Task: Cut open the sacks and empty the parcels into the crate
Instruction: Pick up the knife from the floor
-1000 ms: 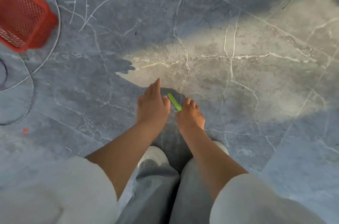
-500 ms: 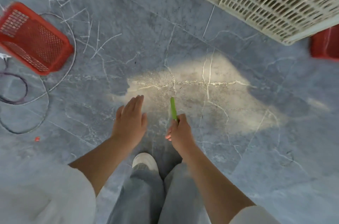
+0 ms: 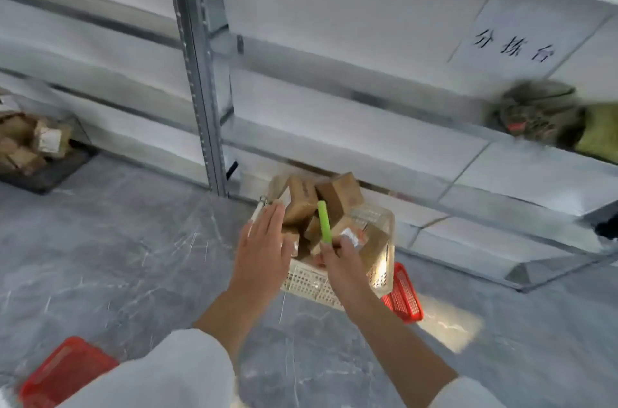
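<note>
A cream slatted crate (image 3: 312, 284) stands on the grey floor against the metal shelving, piled with brown cardboard parcels (image 3: 302, 203). My right hand (image 3: 337, 260) grips a green cutter (image 3: 324, 222) that points upward in front of the parcels. My left hand (image 3: 264, 247) is held out flat with straight fingers, in front of the crate's left side, holding nothing. A dark green sack (image 3: 538, 115) lies on a shelf at the far right.
A red basket (image 3: 404, 294) leans at the crate's right; another red basket (image 3: 63, 371) lies at the lower left. A metal shelf upright (image 3: 200, 73) rises behind. More parcels (image 3: 30, 140) sit on a dark tray at the far left. A paper sign (image 3: 511, 46) hangs on the shelf.
My view has swung up from the floor to the shelving and the full crate. Both hands have risen, the right still gripping the green cutter, the left still flat.
</note>
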Tool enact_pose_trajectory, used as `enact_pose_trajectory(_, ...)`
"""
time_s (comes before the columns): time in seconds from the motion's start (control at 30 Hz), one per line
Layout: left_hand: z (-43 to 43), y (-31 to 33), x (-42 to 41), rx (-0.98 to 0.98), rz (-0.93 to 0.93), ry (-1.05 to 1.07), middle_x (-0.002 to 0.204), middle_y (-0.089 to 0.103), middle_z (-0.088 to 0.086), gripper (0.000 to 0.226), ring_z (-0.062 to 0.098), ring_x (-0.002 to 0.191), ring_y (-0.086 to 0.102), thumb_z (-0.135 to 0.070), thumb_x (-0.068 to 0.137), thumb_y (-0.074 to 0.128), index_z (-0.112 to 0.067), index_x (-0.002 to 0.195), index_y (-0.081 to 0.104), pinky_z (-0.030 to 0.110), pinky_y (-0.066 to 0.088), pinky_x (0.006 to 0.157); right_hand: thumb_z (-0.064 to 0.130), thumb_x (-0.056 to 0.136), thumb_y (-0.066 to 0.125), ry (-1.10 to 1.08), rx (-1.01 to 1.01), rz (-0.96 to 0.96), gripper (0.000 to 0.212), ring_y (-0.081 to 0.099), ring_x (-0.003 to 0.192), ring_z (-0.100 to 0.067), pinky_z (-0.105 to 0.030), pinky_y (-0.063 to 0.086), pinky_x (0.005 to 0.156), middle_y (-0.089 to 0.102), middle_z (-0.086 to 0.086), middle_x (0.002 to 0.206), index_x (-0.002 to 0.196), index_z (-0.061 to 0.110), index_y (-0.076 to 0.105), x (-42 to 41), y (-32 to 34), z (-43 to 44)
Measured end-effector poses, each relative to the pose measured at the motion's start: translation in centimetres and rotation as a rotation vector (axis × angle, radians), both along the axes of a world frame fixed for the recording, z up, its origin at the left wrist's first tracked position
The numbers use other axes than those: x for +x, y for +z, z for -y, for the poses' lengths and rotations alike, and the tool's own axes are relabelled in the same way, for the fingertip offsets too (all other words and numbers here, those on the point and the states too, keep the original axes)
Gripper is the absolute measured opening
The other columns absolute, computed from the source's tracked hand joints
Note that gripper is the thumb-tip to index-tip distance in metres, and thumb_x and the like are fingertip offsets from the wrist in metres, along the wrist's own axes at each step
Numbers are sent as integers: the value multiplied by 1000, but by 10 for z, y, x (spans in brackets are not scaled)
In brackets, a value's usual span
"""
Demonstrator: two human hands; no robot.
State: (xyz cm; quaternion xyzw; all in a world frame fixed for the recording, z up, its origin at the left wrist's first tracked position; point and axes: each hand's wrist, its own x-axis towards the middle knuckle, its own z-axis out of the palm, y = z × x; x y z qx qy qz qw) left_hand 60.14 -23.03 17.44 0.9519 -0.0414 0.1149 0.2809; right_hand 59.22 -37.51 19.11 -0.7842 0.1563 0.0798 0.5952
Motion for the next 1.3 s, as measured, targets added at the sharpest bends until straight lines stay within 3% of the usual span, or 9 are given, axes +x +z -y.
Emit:
enact_pose_trajectory(0.07,7,59,-6,-64,97,9,155,30,1,51,14,144,22,-24,100,39,-15,149,28,35,14,118,23,101,46,-110,79,85,11,66,82,-17,-27,54,75,69,-5,86,101,15,53,-4,67,4)
enact_pose_trajectory(0.17,18,116,-12,-45,130,-4,156,28,2,52,15,144,21,-26,101,40,-14,150,26,44,19,117,29,100,49,-194,151,115,18,69,86,-19,-37,56,84,72,-8,93,109,15,55,-13,134,-1)
enact_pose_trajectory(0.33,38,178,34,53,210,-97,159,18,-1,54,13,147,11,-28,102,34,-15,152,17,42,11,119,29,98,51,-226,171,223,13,64,86,-14,-31,54,79,67,3,90,102,18,57,18,192,30)
enact_pose_trajectory(0.43,68,201,68,130,256,-174,160,16,0,56,14,147,10,-31,102,32,-15,153,15,41,8,120,27,99,50,-214,146,280,17,55,75,-13,-26,50,68,59,1,89,106,13,57,51,218,73)
enact_pose_trajectory(0.5,94,216,96,130,283,-176,160,17,-1,56,13,147,11,-32,102,32,-16,153,16,40,8,120,24,99,51,-206,139,292,20,54,72,-12,-29,51,70,60,-3,89,109,8,58,78,234,103)
enact_pose_trajectory(0.83,186,224,225,111,229,-149,159,20,-2,57,12,147,12,-28,100,39,-16,152,19,40,9,118,27,93,60,-202,79,232,15,53,74,-9,-23,41,65,64,3,80,95,17,71,193,227,200)
enact_pose_trajectory(1.0,196,204,292,132,196,-152,159,18,-2,55,12,147,11,-29,101,36,-17,152,19,40,8,119,26,87,65,-342,8,163,19,50,81,-22,-34,42,67,56,-4,75,69,22,68,267,198,220)
enact_pose_trajectory(1.13,194,177,356,175,139,-203,160,14,-4,57,10,147,7,-28,101,33,-17,153,14,39,6,120,25,90,63,-338,-87,124,19,42,56,-14,-27,35,54,50,0,64,85,10,73,349,177,231)
enact_pose_trajectory(1.3,195,144,448,209,69,-264,161,14,-2,56,11,148,8,-30,102,30,-16,153,13,40,6,120,29,91,61,-340,-298,95,23,52,59,-14,-25,38,51,57,3,64,87,8,69,455,143,239)
